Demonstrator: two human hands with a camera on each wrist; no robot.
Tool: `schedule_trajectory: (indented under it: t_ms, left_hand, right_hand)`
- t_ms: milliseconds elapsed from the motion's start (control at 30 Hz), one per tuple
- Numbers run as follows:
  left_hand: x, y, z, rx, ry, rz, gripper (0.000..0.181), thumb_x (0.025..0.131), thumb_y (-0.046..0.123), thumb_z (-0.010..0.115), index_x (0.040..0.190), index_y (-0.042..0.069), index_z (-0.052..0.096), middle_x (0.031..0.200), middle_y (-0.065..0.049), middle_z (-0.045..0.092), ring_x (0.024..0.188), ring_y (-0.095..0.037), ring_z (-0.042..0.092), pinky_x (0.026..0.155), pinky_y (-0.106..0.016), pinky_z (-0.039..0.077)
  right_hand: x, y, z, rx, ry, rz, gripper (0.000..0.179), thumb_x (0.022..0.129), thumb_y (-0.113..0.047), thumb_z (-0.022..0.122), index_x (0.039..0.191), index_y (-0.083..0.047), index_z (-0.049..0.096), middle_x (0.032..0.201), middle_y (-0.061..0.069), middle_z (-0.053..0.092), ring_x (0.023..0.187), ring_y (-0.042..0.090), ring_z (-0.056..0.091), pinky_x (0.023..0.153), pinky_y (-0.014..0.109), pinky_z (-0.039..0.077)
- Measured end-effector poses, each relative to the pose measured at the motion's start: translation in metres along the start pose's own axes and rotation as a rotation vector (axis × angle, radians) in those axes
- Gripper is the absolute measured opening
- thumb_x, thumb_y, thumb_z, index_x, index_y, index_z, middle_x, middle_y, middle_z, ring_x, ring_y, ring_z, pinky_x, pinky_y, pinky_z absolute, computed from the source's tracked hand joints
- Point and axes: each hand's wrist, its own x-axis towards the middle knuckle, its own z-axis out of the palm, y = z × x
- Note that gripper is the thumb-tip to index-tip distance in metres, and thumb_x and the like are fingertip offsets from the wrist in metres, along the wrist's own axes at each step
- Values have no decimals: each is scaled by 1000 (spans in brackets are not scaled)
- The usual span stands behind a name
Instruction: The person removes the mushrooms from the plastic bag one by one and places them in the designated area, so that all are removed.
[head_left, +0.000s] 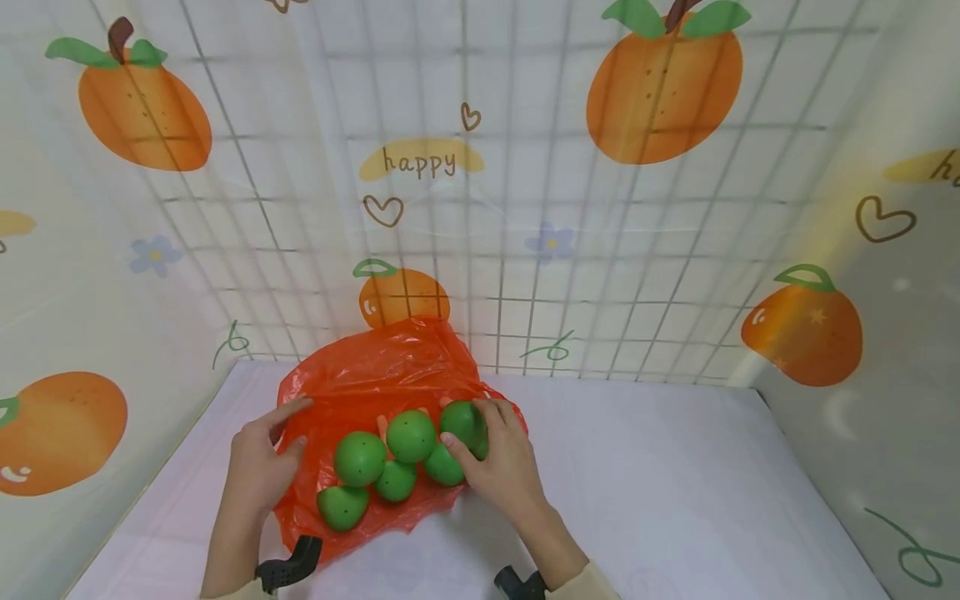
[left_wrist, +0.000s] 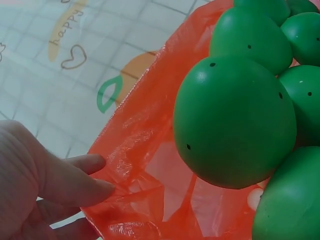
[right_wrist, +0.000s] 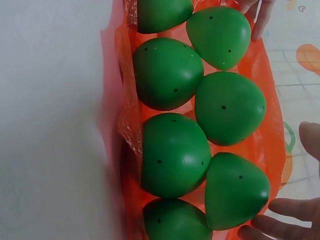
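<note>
Several green round fruits with small black dots (head_left: 360,459) lie bunched on a red plastic bag (head_left: 375,358). They look smooth, and some taper toward one end, as the right wrist view shows of one green fruit (right_wrist: 230,107). At the bag's left edge is my left hand (head_left: 262,458), thumb and forefinger apart, fingertips over the film. My right hand (head_left: 506,458) is around the rightmost green fruit (head_left: 461,425); in the right wrist view its fingers (right_wrist: 285,220) reach that fruit's side while the thumb stands away from it. Pale pinkish bits (head_left: 382,427) show between the fruits.
Under the bag is a white tabletop (head_left: 660,483). A wire grid (head_left: 517,333) behind a printed sheet with oranges and hearts stands along the back, and similar printed sheets (head_left: 60,317) close off both sides. A black strap piece (head_left: 291,565) sits at my left wrist.
</note>
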Motion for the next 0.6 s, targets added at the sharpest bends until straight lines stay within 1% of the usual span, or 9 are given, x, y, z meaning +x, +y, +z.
schedule_trajectory:
  t_ms: [100, 200, 333, 500, 600]
  left_hand:
    - [1, -2, 1, -29, 1, -33, 54, 97, -7, 60, 148, 10, 60, 153, -23, 53, 142, -47, 47, 109, -57, 47]
    - [3, -3, 1, -60, 2, -58, 56, 97, -8, 61, 149, 11, 59, 153, -23, 52, 140, -45, 49, 110, -55, 47]
    - [6, -6, 3, -85, 7, -85, 59, 97, -9, 61, 152, 12, 56, 155, -22, 50, 142, -44, 47, 112, -55, 45]
    - [8, -7, 7, -115, 14, -115, 63, 98, -10, 59, 155, 15, 54, 158, -21, 46, 144, -45, 44, 110, -54, 47]
    - [9, -7, 9, -118, 20, -125, 65, 97, -12, 58, 155, 17, 53, 159, -21, 45, 145, -45, 43, 109, -54, 47]
  right_hand:
    - [1, 2, 3, 11, -1, 9, 65, 93, -47, 76, 139, -3, 61, 137, 12, 58, 119, 33, 61, 95, 54, 57]
    - [2, 4, 7, 22, 12, 10, 66, 93, -47, 77, 139, -2, 61, 135, 12, 59, 118, 33, 61, 94, 54, 57]
    - [4, 6, 12, 43, 39, 6, 65, 92, -43, 78, 137, 1, 61, 130, 13, 61, 116, 32, 61, 93, 53, 56]
    - [6, 8, 15, 67, 54, 25, 62, 91, -37, 81, 135, 3, 62, 127, 14, 62, 115, 32, 62, 95, 52, 56]
    - [8, 11, 17, 74, 73, 25, 60, 89, -33, 83, 132, 4, 63, 123, 15, 64, 110, 32, 62, 93, 52, 55]
